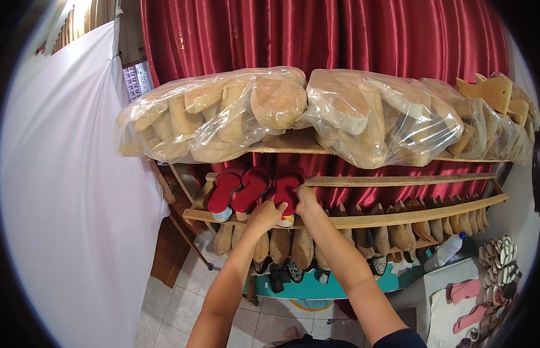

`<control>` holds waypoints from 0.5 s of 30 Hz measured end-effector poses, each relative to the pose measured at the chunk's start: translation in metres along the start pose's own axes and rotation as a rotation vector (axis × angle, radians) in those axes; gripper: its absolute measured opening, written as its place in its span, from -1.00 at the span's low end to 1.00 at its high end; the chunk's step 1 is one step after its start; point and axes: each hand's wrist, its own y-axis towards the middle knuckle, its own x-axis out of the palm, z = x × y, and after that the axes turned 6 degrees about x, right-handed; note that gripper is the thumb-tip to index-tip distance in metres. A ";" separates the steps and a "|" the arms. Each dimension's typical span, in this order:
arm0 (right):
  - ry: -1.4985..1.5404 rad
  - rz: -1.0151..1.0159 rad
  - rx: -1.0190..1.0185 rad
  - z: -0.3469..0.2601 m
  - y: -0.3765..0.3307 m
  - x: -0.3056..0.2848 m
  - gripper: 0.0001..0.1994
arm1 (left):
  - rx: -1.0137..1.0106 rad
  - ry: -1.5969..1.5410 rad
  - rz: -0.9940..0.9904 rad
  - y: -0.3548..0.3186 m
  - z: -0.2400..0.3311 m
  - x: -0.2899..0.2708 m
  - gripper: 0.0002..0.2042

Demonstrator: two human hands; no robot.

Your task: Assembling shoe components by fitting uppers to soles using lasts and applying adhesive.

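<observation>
1. While the leftmost red sandal (224, 192) and the middle red sandal (252, 193) are left ungripped, the third red sandal (286, 194) is held beside them at the wooden rack (397, 220).
2. Its heel end is pinched from the lower left by the left hand (267, 216), fingers partly hidden.
3. Its long axis is aligned near-to-far, strapped toe pointed toward the curtain (368, 35).
4. Its right edge is clasped by the closed right hand (306, 200); neither hand is clearly nearer.

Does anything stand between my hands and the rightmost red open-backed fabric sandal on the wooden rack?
Nothing visible does: your left hand and right hand touch the rightmost sandal, one at each side. The neighbouring red sandal is to its left.
</observation>
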 end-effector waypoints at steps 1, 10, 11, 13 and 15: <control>0.011 0.004 -0.030 0.002 0.007 -0.004 -0.81 | 0.003 -0.010 0.000 -0.003 0.003 0.000 -0.48; 0.021 -0.045 -0.115 0.015 -0.003 -0.001 -0.85 | 0.264 -0.062 0.367 -0.050 -0.007 0.030 -0.32; 0.040 -0.064 -0.113 0.018 -0.001 -0.005 -0.85 | 0.264 0.038 0.451 -0.052 -0.008 0.036 -0.29; 0.017 -0.079 -0.129 0.016 0.008 -0.010 -0.84 | 0.284 0.002 0.485 -0.048 -0.006 0.042 -0.28; -0.057 -0.074 -0.114 0.014 0.002 -0.008 -0.84 | 0.223 -0.063 0.444 -0.051 -0.003 0.041 -0.29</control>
